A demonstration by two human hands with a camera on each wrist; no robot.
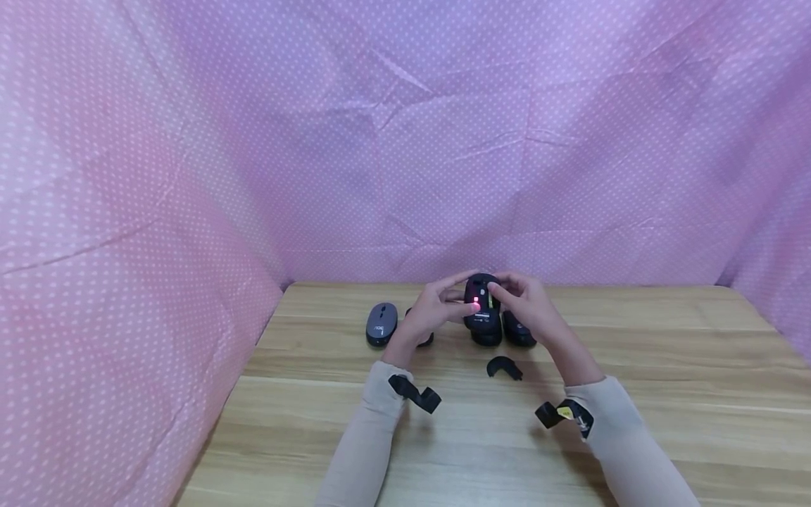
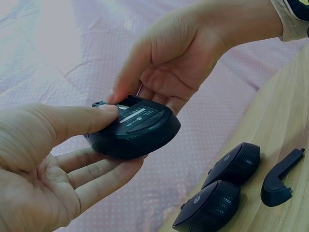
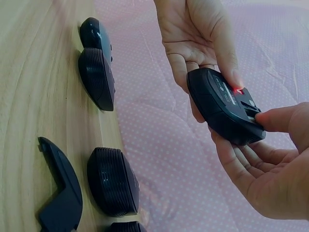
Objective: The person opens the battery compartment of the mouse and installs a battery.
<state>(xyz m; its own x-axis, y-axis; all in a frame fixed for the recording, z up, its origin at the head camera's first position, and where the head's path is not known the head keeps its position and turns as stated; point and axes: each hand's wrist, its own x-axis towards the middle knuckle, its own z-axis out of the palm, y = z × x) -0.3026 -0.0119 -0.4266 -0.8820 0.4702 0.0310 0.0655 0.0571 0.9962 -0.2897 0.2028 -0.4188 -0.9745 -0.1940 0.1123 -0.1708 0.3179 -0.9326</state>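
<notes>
Both hands hold a black computer mouse [image 1: 484,320] above the table, its underside turned up. My left hand [image 1: 436,311] grips it from the left, thumb on the underside beside a glowing red light [image 1: 476,301] and fingers beneath. From the other side my right hand [image 1: 531,304] grips it, the thumb tip at an open battery compartment [image 3: 251,110]. A yellowish strip shows in that slot in the head view; the thumb partly hides it. On the table lies a curved black cover [image 1: 505,366], apart from both hands.
A grey-topped mouse [image 1: 381,322] stands at the left on the wooden table [image 1: 304,422]. Next to it, a dark mouse [image 1: 427,340] is mostly hidden by my left hand. Two black mice [image 2: 231,166] stand side by side below the held one. Pink dotted cloth [image 1: 405,176] hangs behind.
</notes>
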